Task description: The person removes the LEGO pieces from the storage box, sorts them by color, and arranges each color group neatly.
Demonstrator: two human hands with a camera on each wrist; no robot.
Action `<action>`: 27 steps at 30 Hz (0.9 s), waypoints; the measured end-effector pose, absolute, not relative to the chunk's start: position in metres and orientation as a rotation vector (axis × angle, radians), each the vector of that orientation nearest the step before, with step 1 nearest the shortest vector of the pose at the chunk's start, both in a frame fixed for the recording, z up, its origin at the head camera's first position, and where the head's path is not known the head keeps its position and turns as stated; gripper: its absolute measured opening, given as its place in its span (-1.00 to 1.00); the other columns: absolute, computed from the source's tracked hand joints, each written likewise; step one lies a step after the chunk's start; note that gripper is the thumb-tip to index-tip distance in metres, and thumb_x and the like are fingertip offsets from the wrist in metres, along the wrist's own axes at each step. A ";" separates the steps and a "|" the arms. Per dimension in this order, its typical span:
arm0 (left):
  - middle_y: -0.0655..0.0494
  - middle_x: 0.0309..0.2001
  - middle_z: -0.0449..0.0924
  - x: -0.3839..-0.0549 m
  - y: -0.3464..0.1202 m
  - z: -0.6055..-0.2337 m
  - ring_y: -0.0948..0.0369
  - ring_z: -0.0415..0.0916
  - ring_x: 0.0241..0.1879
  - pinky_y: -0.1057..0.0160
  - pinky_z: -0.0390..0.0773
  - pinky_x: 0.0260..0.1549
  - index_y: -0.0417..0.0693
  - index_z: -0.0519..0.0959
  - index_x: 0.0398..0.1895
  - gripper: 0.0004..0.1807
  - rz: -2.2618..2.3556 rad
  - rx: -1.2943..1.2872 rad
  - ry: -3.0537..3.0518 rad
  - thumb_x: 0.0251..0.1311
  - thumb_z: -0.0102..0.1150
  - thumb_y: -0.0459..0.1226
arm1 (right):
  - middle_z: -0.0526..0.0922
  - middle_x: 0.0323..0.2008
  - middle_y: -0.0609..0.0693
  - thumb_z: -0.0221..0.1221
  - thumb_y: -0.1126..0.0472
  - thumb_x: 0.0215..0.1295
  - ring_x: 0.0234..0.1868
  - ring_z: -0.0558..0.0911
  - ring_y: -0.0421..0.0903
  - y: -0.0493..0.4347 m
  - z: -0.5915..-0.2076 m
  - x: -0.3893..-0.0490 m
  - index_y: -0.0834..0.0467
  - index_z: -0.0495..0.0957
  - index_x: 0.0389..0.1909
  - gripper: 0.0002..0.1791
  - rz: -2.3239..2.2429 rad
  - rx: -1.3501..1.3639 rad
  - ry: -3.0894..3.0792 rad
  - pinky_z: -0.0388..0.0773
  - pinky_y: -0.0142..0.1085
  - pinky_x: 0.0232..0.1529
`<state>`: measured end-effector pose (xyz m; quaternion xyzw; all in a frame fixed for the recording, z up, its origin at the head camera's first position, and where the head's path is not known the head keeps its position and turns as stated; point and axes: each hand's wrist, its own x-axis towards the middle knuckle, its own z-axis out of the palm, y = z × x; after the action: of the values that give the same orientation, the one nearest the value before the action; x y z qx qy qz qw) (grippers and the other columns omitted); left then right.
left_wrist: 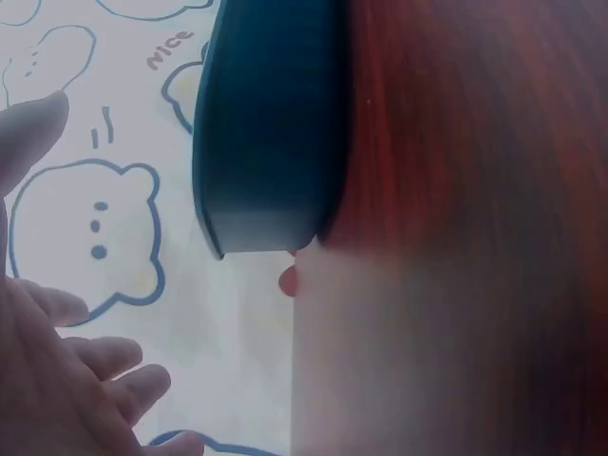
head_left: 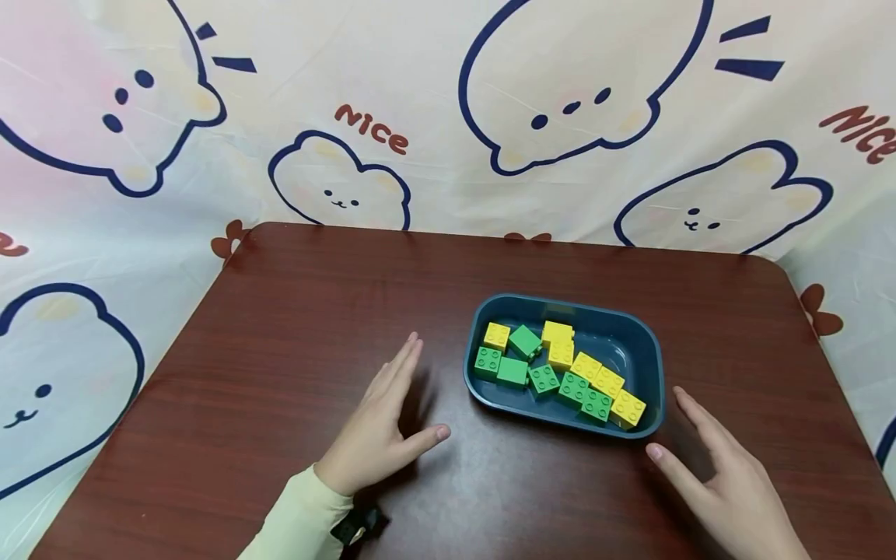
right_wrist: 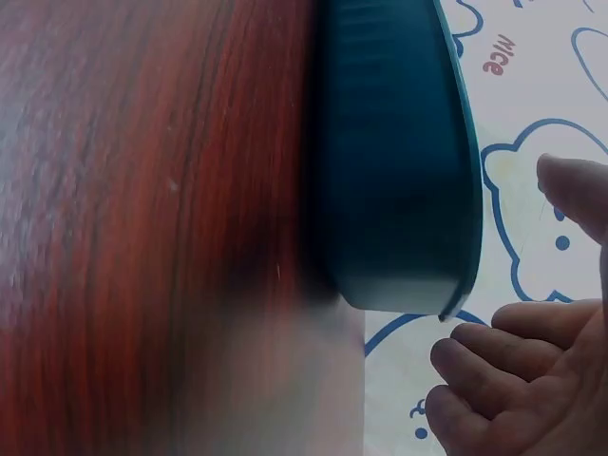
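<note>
A dark blue rectangular tray with rounded corners sits on the brown table. Inside it lie several green toy bricks and several yellow toy bricks, mostly green toward the near left and yellow toward the far and right side. My left hand is held to the left of the tray, fingers straight and thumb spread, holding nothing. On the other side, my right hand is near the tray's right front corner, fingers extended and nothing in it. Both wrist views show the tray's outer wall beside relaxed fingers.
The dark wood-grain table extends around the tray on all sides. Behind it hangs a pale cloth printed with cartoon bears and the word "Nice". A black strap device is on the left wrist, by a pale sleeve.
</note>
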<state>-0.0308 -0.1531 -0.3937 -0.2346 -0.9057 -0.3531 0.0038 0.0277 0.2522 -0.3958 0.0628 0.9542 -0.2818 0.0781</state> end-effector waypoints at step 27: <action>0.14 0.56 0.10 -0.033 -0.121 -0.408 0.20 0.05 0.52 -0.08 0.17 0.42 0.13 -0.06 0.64 0.06 -1.416 -0.771 -2.834 0.21 0.41 -0.08 | 0.28 0.44 0.30 0.23 -0.22 0.35 0.33 0.36 0.41 0.241 -0.397 0.017 0.01 0.05 0.60 -0.07 -0.986 0.123 2.962 0.36 0.48 0.00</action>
<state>-0.0328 -0.1209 -0.4082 -0.2359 -0.8677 -0.4334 -0.0595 0.0175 0.2405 -0.3970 0.0393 0.9480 -0.3157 0.0089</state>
